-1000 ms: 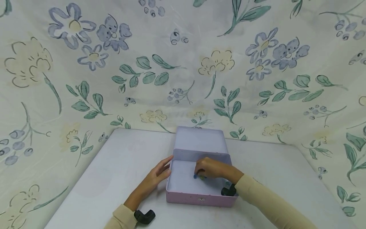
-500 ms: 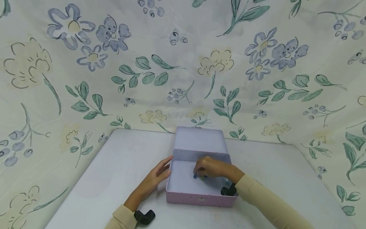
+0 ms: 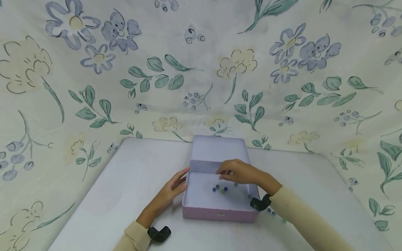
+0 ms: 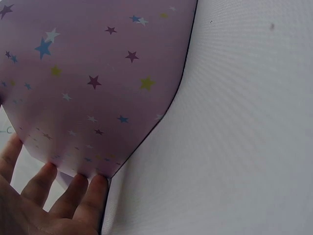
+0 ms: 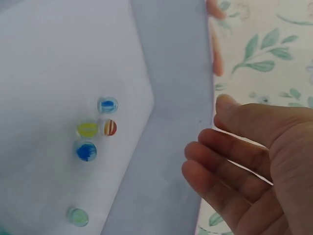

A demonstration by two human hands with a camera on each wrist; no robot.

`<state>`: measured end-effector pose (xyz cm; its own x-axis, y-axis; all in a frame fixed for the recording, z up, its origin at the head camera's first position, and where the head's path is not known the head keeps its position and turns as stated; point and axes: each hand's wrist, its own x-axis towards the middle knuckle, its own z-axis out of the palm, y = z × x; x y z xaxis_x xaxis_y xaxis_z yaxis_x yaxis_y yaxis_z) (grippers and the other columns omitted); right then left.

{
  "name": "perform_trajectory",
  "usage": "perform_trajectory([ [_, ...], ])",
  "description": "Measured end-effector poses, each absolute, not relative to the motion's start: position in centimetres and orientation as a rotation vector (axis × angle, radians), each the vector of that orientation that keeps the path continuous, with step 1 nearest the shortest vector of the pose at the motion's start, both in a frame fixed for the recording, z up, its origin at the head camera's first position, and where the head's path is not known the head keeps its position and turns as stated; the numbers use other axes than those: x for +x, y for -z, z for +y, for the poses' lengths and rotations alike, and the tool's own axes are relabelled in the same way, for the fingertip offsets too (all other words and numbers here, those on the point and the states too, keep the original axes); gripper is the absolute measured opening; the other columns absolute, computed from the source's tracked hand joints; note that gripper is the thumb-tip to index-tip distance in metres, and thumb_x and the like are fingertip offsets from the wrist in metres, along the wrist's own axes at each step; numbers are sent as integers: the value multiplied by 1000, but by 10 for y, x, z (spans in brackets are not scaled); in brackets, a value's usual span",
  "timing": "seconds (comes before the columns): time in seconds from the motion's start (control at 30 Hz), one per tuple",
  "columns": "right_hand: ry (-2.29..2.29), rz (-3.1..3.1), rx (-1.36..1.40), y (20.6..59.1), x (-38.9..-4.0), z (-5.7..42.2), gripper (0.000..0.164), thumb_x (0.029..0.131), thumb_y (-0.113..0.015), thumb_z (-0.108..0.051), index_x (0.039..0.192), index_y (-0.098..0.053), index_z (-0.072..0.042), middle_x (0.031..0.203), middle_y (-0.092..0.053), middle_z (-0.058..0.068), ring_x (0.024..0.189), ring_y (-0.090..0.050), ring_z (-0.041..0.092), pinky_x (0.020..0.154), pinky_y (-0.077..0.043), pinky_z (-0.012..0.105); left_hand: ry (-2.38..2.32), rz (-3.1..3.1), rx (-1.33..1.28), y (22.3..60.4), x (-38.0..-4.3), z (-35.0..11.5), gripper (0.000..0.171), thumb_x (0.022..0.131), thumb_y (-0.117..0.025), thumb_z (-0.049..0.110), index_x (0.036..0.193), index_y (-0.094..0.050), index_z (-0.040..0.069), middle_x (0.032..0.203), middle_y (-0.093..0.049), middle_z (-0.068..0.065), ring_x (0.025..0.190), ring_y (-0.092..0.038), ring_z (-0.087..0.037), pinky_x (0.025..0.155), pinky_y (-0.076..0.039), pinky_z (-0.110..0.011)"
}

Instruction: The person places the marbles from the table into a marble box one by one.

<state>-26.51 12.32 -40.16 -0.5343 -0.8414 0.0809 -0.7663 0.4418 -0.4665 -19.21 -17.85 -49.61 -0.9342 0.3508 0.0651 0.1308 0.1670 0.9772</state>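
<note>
A pink tin box (image 3: 216, 215) with a pale lilac inside stands with its lid (image 3: 218, 148) folded back. Several glass marbles lie on its floor, among them a yellow marble (image 5: 88, 129), a red-striped marble (image 5: 110, 127) and a pale green marble (image 5: 78, 217). My right hand (image 3: 240, 172) hovers over the box's back right part, fingers loosely bent, with nothing between thumb and fingers in the right wrist view. My left hand (image 3: 171, 190) rests its extended fingers against the box's left side, whose star-printed wall (image 4: 93, 83) fills much of the left wrist view.
Outside the box's front right corner, several more marbles (image 3: 273, 213) lie on the white table (image 3: 138, 174), partly near the right sleeve. A flower-printed cloth (image 3: 201, 83) hangs behind the table. Each wrist carries a black device (image 3: 159, 234).
My right hand has risen off the marbles and moved back and to the right, so the cluster in the box shows. Marbles on the table have come into sight. The left hand stays against the box.
</note>
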Motion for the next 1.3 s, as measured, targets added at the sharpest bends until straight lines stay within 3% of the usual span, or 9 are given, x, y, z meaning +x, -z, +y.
perform_trajectory([
  [0.43,862,2660,-1329,391,-232,189,18,94,-70,-16,112,-74,-17,102,-73,-6,92,-65,4,80,-59,24,-1877,2247,486,496,-194,-176,58,105,-49,19,158,-28,28,168,-18,-4,152,-21,-41,118,-24,-66],
  [0.77,1043,2724,-1234,416,-216,245,17,95,-68,-13,111,-74,-9,103,-74,6,91,-66,1,77,-59,22,-1879,2261,504,495,-192,-176,58,105,-49,20,158,-27,26,168,-18,-4,152,-21,-42,118,-23,-67],
  [1.0,1059,2766,-1165,420,-209,258,17,95,-68,-13,110,-74,-11,103,-74,3,91,-66,0,76,-58,21,-1888,2264,493,496,-192,-178,57,105,-48,20,158,-27,26,168,-19,-4,152,-22,-41,118,-24,-67],
  [1.3,1042,2733,-1109,443,-199,275,17,93,-70,-11,108,-73,-2,102,-74,12,90,-67,1,75,-59,22,-1876,2265,516,497,-194,-177,57,105,-48,19,158,-27,25,168,-19,-5,152,-22,-42,117,-24,-67],
])
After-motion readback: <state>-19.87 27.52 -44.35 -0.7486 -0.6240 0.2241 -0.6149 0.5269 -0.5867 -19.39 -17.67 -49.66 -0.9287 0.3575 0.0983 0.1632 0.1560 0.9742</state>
